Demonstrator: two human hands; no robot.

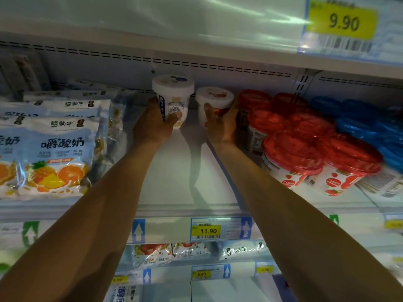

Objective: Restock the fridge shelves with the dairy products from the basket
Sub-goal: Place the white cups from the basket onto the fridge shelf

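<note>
Both arms reach deep into the bare middle stretch of the fridge shelf [174,171], each hand carrying 1 white-lidded yoghurt cup. The left hand [156,120] has fingers and thumb wrapped round the blue-printed cup [174,99], held upright near the back wall; whether its base touches the shelf I cannot tell. The right hand [220,125] grips the red-printed cup [214,101], just beside the stack of red-lidded tubs [305,144] and seemingly lower — close to set down, I judge. To the left lie yoghurt pouches [54,149]; to the far right, blue-lidded tubs [370,123]. The gap holds only these 2 cups, so this row looks barely begun — most of it is unfilled. The basket is out of view, so how much stock remains cannot be judged
</note>
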